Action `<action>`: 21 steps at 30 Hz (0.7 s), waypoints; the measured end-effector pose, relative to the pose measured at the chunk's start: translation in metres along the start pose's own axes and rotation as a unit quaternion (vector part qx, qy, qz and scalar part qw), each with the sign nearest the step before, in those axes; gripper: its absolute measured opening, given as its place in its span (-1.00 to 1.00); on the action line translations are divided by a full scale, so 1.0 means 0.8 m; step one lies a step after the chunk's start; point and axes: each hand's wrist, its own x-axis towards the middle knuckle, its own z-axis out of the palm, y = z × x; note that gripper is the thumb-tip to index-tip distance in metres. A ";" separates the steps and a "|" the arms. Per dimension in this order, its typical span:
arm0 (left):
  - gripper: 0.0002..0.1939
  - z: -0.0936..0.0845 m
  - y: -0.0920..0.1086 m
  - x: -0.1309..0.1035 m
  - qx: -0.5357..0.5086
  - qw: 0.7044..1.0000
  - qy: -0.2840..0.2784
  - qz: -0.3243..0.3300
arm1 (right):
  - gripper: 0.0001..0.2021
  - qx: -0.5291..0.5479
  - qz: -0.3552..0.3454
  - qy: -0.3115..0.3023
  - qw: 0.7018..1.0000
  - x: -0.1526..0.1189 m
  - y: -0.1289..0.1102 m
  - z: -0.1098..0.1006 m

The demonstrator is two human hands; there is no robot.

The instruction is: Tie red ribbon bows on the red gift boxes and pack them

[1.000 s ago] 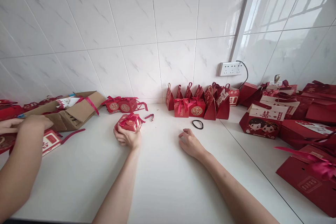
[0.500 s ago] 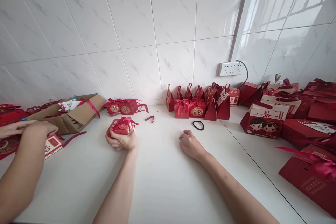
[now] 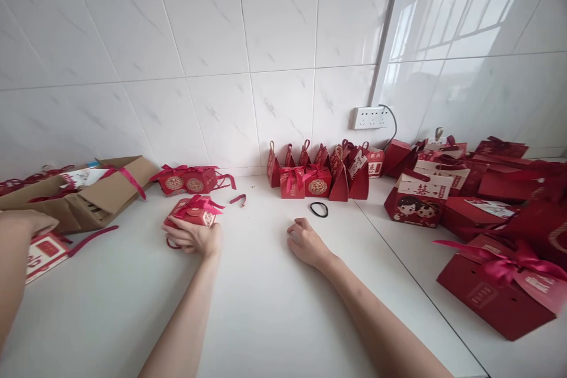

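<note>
A small red gift box [image 3: 188, 211] with a bright pink ribbon bow is in my left hand [image 3: 197, 240], whose fingers wrap round its near side. The box is a little tilted, and a loop of ribbon hangs under my fingers. My right hand [image 3: 306, 242] rests on the white table with loosely bent fingers, slightly apart, and holds nothing. A black elastic loop [image 3: 319, 209] lies just beyond it. Between the hands, farther back, is a short dark red ribbon piece [image 3: 238, 199]. Two red boxes with gold medallions [image 3: 186, 181] stand behind the held box.
Several red gift boxes [image 3: 318, 182] stand against the tiled wall, and more crowd the right, including a large bow-tied box [image 3: 500, 289]. At left are an open cardboard carton [image 3: 84, 207] and another person's hand [image 3: 31, 221] on a red-and-white box [image 3: 46, 257]. A power strip [image 3: 371, 118] is on the wall.
The view has swung right, so everything sits farther left. My left hand has tilted the gift box slightly, and a ribbon loop now shows below it. My right hand stays resting on the table.
</note>
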 end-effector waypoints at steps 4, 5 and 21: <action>-0.01 -0.004 0.002 -0.011 -0.034 0.979 0.005 0.203 | -0.84 -0.005 -0.013 0.060 0.998 0.005 -0.002 0.004; -0.06 -0.002 0.002 -0.016 -0.045 0.965 0.000 0.259 | -0.85 -0.008 -0.011 0.085 0.996 0.008 0.000 0.002; -0.67 0.029 -0.001 -0.060 -0.077 0.870 -0.195 0.447 | -0.25 -0.068 0.376 0.520 0.764 -0.002 0.145 -0.152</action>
